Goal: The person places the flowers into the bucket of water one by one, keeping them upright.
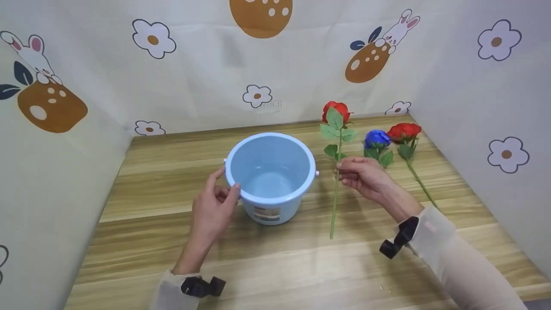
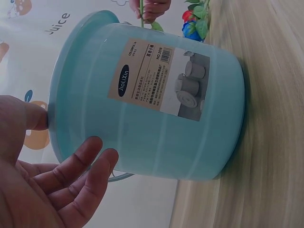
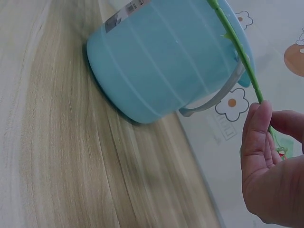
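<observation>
A light blue plastic bucket (image 1: 270,198) stands upright on the wooden table, its open top facing up and nothing seen inside. My left hand (image 1: 211,211) holds its rim at the left side; in the left wrist view the thumb (image 2: 35,116) lies against the rim and other fingers are bent beside the wall. To the right of the bucket, my right hand (image 1: 366,177) pinches the green stem of a red rose (image 1: 335,113). The bloom points away from me, and the stem (image 3: 240,50) slants in front of the bucket in the right wrist view.
A blue rose (image 1: 377,139) and another red rose (image 1: 403,131) lie at the right rear of the table (image 1: 163,193). Patterned cloth walls (image 1: 198,77) enclose the back and both sides. The bucket's handle (image 3: 216,97) hangs toward the back.
</observation>
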Available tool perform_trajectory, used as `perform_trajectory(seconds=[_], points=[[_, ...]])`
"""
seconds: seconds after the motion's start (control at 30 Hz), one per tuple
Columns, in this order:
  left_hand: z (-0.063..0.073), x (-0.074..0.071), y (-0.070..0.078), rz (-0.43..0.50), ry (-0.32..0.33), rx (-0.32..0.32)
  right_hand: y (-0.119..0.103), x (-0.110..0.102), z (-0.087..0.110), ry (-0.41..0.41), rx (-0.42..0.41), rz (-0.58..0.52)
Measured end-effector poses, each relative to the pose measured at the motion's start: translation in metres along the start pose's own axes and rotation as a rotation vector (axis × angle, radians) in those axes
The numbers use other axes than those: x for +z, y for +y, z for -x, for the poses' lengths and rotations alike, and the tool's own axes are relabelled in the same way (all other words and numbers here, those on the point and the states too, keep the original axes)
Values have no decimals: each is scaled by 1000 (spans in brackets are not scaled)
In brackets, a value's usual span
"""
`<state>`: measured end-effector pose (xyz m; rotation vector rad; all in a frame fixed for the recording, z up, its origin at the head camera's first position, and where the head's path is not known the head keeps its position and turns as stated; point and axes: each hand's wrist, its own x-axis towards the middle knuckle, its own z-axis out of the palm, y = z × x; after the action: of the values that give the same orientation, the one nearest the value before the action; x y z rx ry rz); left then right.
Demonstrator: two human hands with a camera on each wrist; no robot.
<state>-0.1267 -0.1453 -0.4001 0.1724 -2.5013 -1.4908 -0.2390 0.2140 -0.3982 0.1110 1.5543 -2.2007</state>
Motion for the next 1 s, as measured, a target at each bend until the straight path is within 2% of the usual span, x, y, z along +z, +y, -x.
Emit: perform_trajectory(seconds=[0.47,0.77,1.0], points=[[-1,-2,1,-13,-14,-25,-2,2,1,-4,0,-16],[0,0,-1,4,11,47,-4,4,0,-4,7,-36],[-1,-1,-1,7,4,22,-5,4,0,6,6,-51]])
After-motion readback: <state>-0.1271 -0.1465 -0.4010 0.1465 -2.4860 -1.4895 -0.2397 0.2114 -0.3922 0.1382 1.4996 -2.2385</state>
